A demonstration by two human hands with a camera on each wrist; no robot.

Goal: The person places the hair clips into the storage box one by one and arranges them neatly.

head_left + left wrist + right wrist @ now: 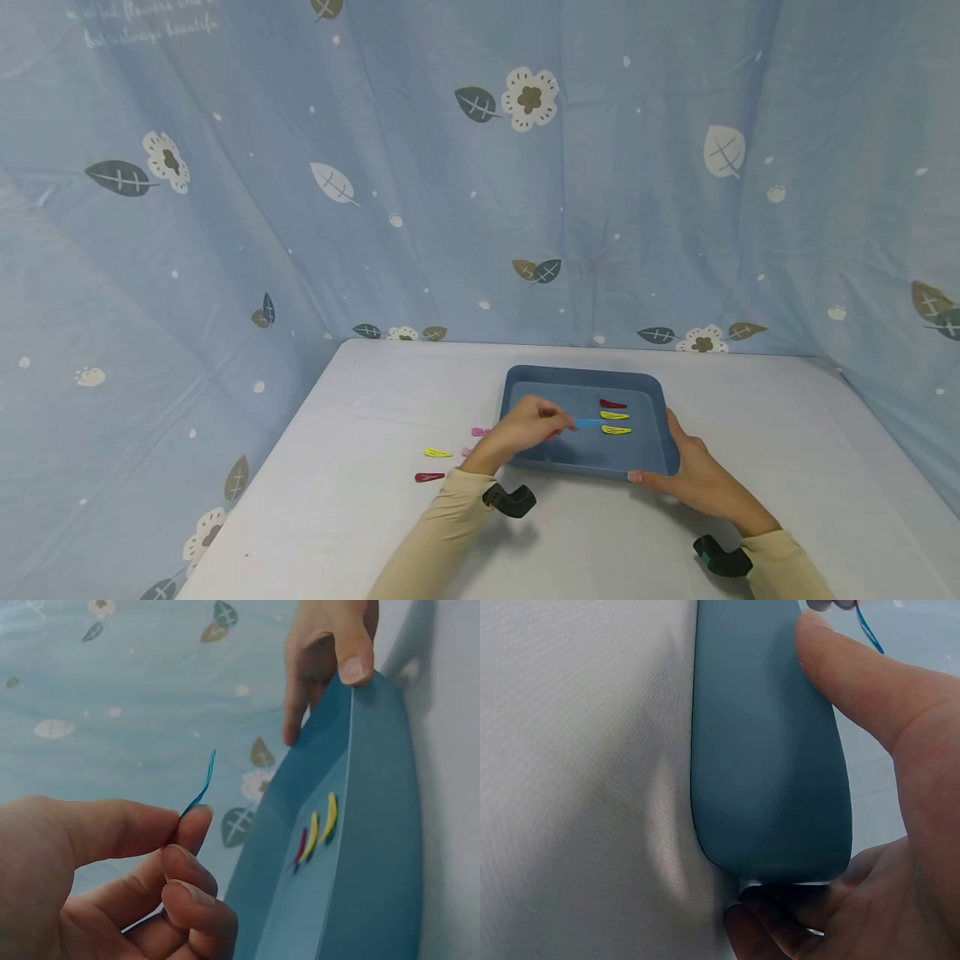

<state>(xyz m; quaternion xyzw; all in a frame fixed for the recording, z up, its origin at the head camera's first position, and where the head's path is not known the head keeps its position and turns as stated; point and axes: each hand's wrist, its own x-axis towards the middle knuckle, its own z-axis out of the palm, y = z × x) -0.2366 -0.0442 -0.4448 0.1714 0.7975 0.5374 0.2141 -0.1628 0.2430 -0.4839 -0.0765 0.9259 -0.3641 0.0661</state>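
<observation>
Between thumb and index finger my left hand (531, 423) pinches a blue snap hair clip (587, 423), held over the blue-grey tray (585, 464). In the left wrist view the clip (201, 793) points up from the fingertips, seen edge-on. Inside the tray, right of that clip, lie a dark red hair clip (613, 404) and two yellow hair clips, one (614, 415) above the other (617, 430), in a column. My right hand (703, 479) grips the tray's near right corner, its thumb (847, 656) at the front rim and its other fingers round the right side.
On the white-covered table (360, 417), left of the tray, lie a yellow clip (438, 452), a dark red clip (430, 477) and a pink clip (480, 432). Another pink clip (467, 452) is partly hidden by my left wrist. A patterned blue curtain (420, 225) hangs behind the table.
</observation>
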